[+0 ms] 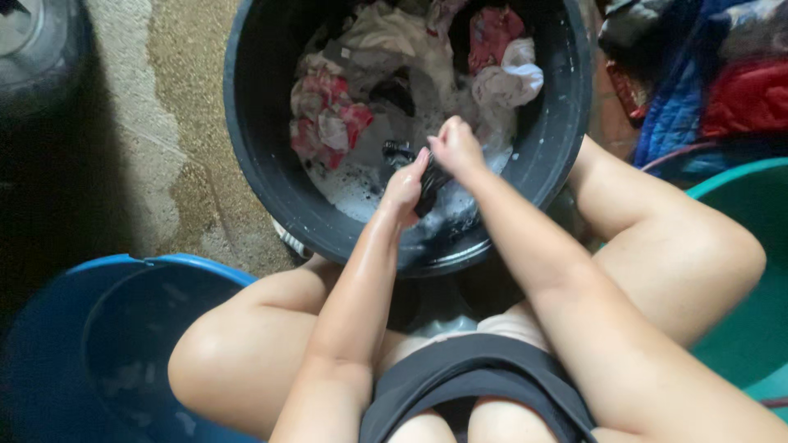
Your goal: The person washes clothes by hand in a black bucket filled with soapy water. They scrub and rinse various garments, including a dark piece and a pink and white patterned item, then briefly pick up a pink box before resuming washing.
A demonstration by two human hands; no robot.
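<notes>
Both hands meet over the near side of a large black wash tub (pixel 246 123), clamped on one small dark garment (pixel 427 184) that is bunched between them. The left hand (pixel 404 190) grips its lower end with fingers curled, and the right hand (pixel 455 146) is closed on the upper end, just above and touching the left. The dark garment hangs over soapy water (pixel 353 184) inside the tub. Beyond the hands, soaked laundry lies heaped in the water: a red and white patterned cloth (pixel 328 123) to the left, a white cloth (pixel 509 78) and a red cloth (pixel 492 33) to the right. A blue basin (pixel 49 344) sits by the left forearm, a green basin (pixel 739 246) by the right, and piled clothes (pixel 714 82) lie past it.
</notes>
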